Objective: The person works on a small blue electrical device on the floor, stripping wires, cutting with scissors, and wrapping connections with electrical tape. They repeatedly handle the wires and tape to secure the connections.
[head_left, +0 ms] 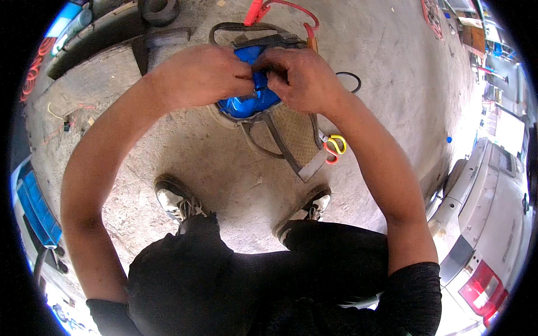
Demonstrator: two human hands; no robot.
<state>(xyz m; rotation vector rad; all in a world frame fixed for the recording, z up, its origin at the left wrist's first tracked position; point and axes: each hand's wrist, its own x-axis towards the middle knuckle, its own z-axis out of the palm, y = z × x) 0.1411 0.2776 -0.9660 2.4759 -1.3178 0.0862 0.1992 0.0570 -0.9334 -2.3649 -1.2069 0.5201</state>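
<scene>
Left hand [204,75] and right hand [300,78] both closed, pinching small dark piece [259,88] over glossy blue plastic pad [246,103], low on concrete floor [224,168], atop tan woven mat [294,134] with dark straps. Possible slip of the piece, because grip by fingertips only. Orange-and-yellow-handled scissors [335,148] just beside, easy to kick. Piece itself mostly hidden under fingers, hard to identify.

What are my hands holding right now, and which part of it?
Both the left hand and the right hand pinch the upper middle of the blue pad; exactly what the fingertips grip is hidden.
</scene>
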